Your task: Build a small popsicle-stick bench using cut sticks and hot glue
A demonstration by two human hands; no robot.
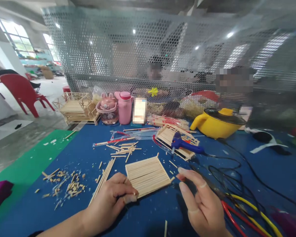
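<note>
A flat panel of wooden sticks [149, 176] lies tilted in front of me, with short stick ends jutting out at its corners. My left hand [115, 196] pinches its near left corner between thumb and fingers. Just off the panel's right corner is my right hand [203, 204], thumb and fingers apart, with nothing visible between them. Pale coverings seem to wrap some fingertips. Behind the panel, a blue glue gun [187, 146] rests on a small wooden stick structure [164, 136]. Several long sticks [104, 179] lie beside my left hand.
Stick offcuts [75, 186] litter the blue tabletop [71, 217] at left. A yellow pot [215, 125], pink bottle [125, 108] and larger stick model [76, 110] stand along a perforated metal screen [101, 56]. Black cables [227, 174] and red-and-yellow-handled tools [233, 214] lie right. People sit beyond the screen.
</note>
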